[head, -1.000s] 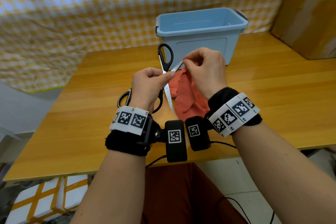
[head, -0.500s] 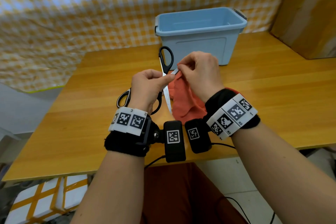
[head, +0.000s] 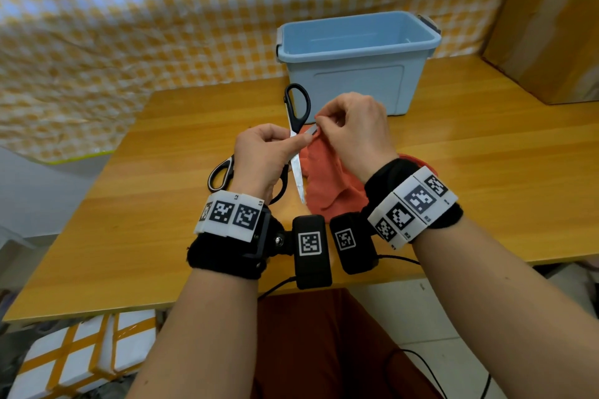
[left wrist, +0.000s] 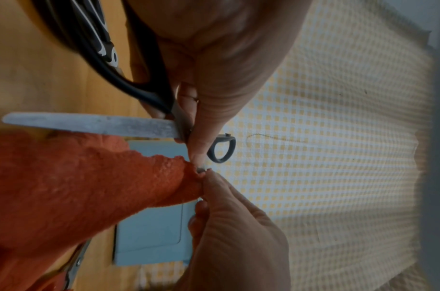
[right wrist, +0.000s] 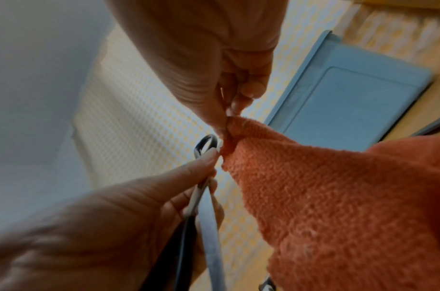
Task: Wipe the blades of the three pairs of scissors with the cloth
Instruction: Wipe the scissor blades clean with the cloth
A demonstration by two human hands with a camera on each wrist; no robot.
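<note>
Left hand (head: 265,155) grips open black-handled steel scissors (head: 297,172) at pivot; right hand (head: 353,133) pinches soft orange terry cloth (head: 327,185) around stiff, likely sharp blade: hold flats.

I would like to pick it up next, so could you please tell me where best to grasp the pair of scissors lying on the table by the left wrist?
Probably by the handle loop, reached from the left: it sticks out past the left hand, which hides its blades.
</note>
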